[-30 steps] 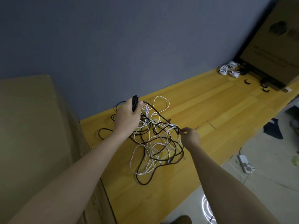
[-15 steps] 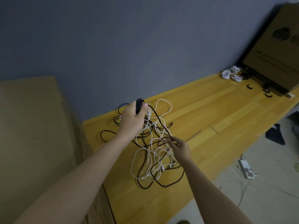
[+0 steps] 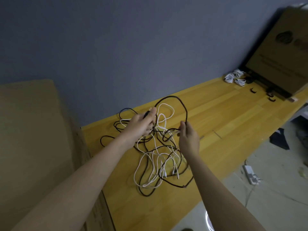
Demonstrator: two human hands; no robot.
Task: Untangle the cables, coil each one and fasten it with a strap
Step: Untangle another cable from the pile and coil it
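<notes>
Arching between both raised hands, a loop of black cable [image 3: 180, 104] is held above the wooden tabletop [image 3: 225, 117]. The left hand [image 3: 141, 124] is closed around a bunch of black cable, fingers curled; the right hand [image 3: 189, 139] is clamped on the other end of the loop, pinched between thumb and fingers. Beneath and between the hands, a tangle of black and white cables [image 3: 160, 160] is spread on the tabletop, some strands lifted toward the hands. Coiled white cables [image 3: 234, 78] are seen well apart at the far end, near a leaning cardboard box [image 3: 280, 52], with small black straps [image 3: 253, 90] just beside them. A large cardboard box [image 3: 33, 139] is stood at the left.
</notes>
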